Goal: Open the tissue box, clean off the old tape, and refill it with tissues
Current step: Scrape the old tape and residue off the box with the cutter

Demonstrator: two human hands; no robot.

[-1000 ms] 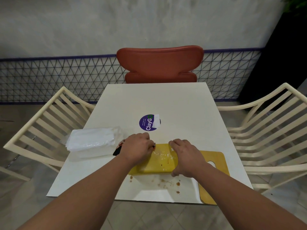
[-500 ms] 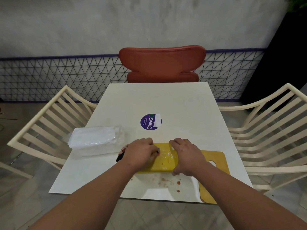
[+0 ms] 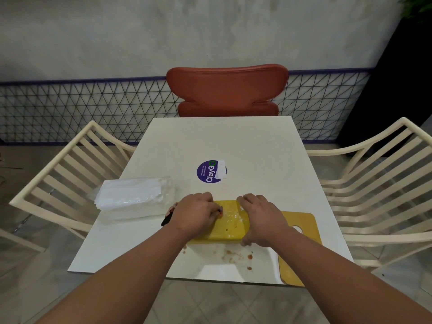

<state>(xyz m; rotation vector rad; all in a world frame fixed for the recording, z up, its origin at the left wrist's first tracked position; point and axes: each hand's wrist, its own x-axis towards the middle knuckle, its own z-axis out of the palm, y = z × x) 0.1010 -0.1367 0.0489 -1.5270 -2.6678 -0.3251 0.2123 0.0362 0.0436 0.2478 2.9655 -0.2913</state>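
Observation:
A yellow tissue box (image 3: 230,222) lies flat near the table's front edge, its upper face dotted with whitish tape bits. My left hand (image 3: 197,215) grips a scraper-like tool whose black and red handle (image 3: 168,215) pokes out to the left, its tip on the box's left part. My right hand (image 3: 259,218) curls over the box's right end and holds it. A yellow lid panel with an oval hole (image 3: 300,232) lies to the right, partly under my right forearm. A clear plastic pack of white tissues (image 3: 133,192) sits to the left.
Brown scraped crumbs (image 3: 233,253) are scattered on the white table (image 3: 233,141) in front of the box. A purple round sticker (image 3: 209,171) is mid-table. Cream slatted chairs stand left (image 3: 65,174) and right (image 3: 378,183); a red chair (image 3: 228,90) stands at the far side.
My left hand with the tool has shifted slightly rightward across the box's top. The right hand and the box have stayed put. The view has shifted a little.

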